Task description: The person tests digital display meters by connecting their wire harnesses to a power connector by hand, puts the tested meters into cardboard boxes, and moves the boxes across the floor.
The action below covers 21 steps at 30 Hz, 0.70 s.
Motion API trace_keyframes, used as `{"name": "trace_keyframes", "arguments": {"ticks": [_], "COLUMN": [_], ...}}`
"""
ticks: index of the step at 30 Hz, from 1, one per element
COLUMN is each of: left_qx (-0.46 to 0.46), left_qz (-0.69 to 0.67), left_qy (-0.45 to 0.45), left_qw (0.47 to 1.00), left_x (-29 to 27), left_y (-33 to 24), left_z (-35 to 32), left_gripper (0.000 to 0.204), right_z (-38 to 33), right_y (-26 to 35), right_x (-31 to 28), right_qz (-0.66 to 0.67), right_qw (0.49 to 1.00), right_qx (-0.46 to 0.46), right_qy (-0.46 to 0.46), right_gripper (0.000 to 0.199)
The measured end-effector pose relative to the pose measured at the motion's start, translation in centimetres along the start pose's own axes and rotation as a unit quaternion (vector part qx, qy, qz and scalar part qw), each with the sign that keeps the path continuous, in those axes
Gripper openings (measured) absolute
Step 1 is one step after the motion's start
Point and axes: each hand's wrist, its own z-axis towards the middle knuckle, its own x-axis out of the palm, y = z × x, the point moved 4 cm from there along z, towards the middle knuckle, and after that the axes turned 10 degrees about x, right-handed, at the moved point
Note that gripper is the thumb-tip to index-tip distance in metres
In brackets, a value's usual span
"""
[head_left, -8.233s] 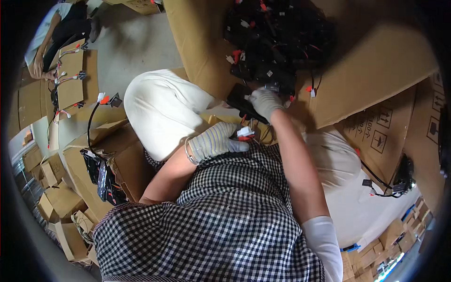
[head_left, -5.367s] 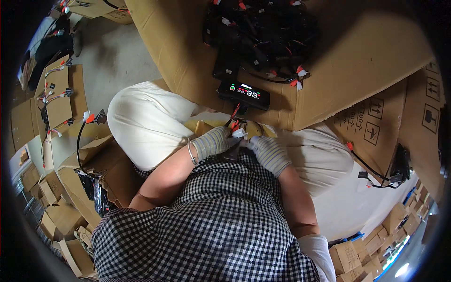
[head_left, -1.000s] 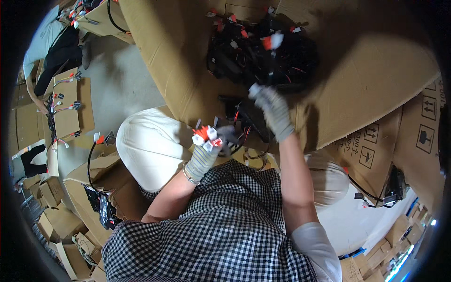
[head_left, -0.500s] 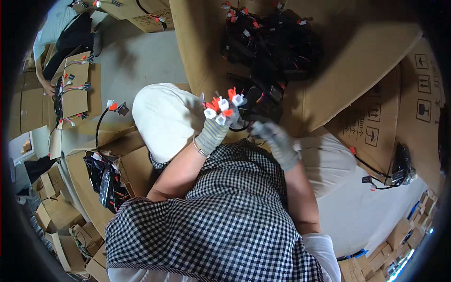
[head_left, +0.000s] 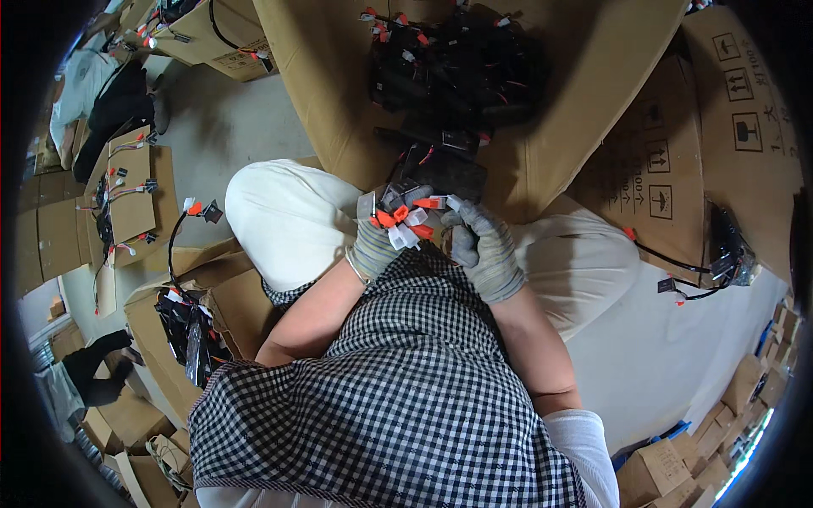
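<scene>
A bunch of white and red plastic wire connectors point(head_left: 400, 222) sticks up from my left hand point(head_left: 375, 251), which wears a grey striped glove and is closed around their leads. Beside it on the right, my right hand point(head_left: 493, 254), gloved the same way, has its fingers bent at the edge of the bunch. Its fingertips pinch a red and white connector point(head_left: 434, 203). Beyond my hands a large open carton point(head_left: 339, 127) holds a heap of black wired parts point(head_left: 457, 72) with red and white plugs. Dark flat pieces point(head_left: 449, 165) lie just past my fingers.
At my left stands an open carton point(head_left: 241, 296) with bagged black parts point(head_left: 188, 326) and a cable rising from it. Printed cartons point(head_left: 652, 161) are on the right, with a bagged cable part point(head_left: 730, 254) against them. A co-worker point(head_left: 110, 102) sits at the far left.
My right hand has come up and left to the connectors, where its fingertips now pinch one. The bunch in my left hand has tilted, and the whole view has shifted slightly.
</scene>
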Motion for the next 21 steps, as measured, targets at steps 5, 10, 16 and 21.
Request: {"name": "trace_keyframes", "arguments": {"ticks": [5, 10, 16, 21], "left_qx": [0.066, 0.113, 0.099, 0.166], "left_qz": [0.103, 0.426, 0.512, 0.863], "left_qy": [-0.046, -0.071, -0.146, 0.154], "left_qw": [0.991, 0.895, 0.841, 0.451], "left_x": [-0.4, -0.2, 0.2, 2.9], "left_y": [-0.4, -0.5, -0.6, -1.2], "left_z": [-0.6, -0.8, -0.9, -1.1], "left_gripper": [0.04, 0.028, 0.033, 0.047], "right_z": [-0.4, -0.6, 0.0, 0.1], "right_y": [-0.9, -2.1, -1.9, -1.0], "right_x": [0.1, 0.3, -0.2, -1.8], "right_qz": [0.101, 0.182, 0.111, 0.05], "right_qw": [0.994, 0.982, 0.993, 0.99], "right_qx": [0.025, -0.035, 0.034, 0.116], "right_qy": [0.013, -0.016, 0.016, 0.07], "right_gripper": [0.024, 0.025, 0.022, 0.021]}}
